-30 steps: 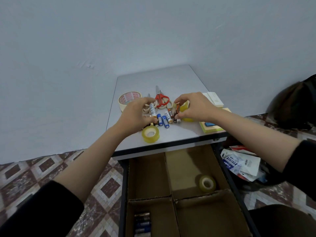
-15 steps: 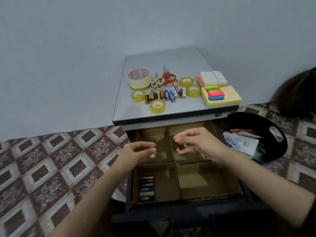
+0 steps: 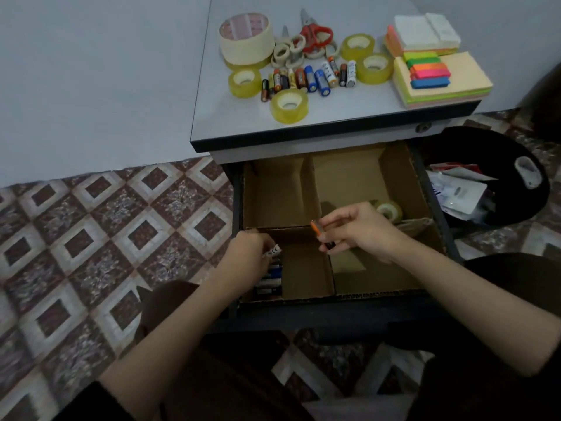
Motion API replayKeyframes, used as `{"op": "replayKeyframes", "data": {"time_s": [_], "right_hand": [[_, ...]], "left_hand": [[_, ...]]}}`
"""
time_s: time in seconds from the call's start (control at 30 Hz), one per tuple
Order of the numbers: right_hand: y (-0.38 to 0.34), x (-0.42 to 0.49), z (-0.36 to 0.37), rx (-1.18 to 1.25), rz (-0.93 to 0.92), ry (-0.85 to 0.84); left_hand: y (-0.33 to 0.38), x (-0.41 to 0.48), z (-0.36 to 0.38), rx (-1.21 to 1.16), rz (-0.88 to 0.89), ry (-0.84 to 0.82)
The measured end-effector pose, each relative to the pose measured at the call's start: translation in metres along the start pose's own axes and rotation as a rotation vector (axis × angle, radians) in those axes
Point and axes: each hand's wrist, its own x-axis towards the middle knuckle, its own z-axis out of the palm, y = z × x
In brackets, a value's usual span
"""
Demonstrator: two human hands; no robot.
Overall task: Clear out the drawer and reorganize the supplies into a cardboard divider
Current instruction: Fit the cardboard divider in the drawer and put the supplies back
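Patterned tile floor (image 3: 91, 238), with a plain grey wall at upper left. A grey desk (image 3: 218, 117) sits at the top of the frame. The drawer (image 3: 334, 311) below it is pulled open and lined with a cardboard divider (image 3: 308, 189) of four compartments.

On the desk:
- wide tape (image 3: 244, 38) and red scissors (image 3: 315, 34)
- four small rolls (image 3: 288, 104)
- loose batteries (image 3: 309, 77) in a row between the rolls
- sticky notes (image 3: 443, 77) at upper right

In the divider:
- a lone roll (image 3: 388, 211) in the upper right compartment, partly hidden behind the right hand (image 3: 361, 229)
- stacked batteries (image 3: 270, 281) in the lower left compartment, partly covered by the left hand (image 3: 249, 253)

Left hand: fingers curled round a white battery (image 3: 273, 250), low over the stacked batteries.

Right hand: thumb and fingers pinch an orange battery (image 3: 321, 235), held tilted above the divider's middle wall.

A black bin (image 3: 501, 153) at the right edge, beside the drawer, holds white packets (image 3: 455, 192).
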Motion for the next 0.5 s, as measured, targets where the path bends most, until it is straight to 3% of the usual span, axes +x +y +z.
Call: {"op": "replayKeyframes", "data": {"time_s": [0.23,0.5], "right_hand": [[-0.006,0.014,-0.003,-0.011,0.019,-0.054],[-0.004,0.016,-0.007,-0.010,0.004,-0.087]], "left_hand": [[0.012,0.014,0.012,0.450,0.109,0.023],[0.010,0.011,0.015,0.509,0.113,0.030]]}}
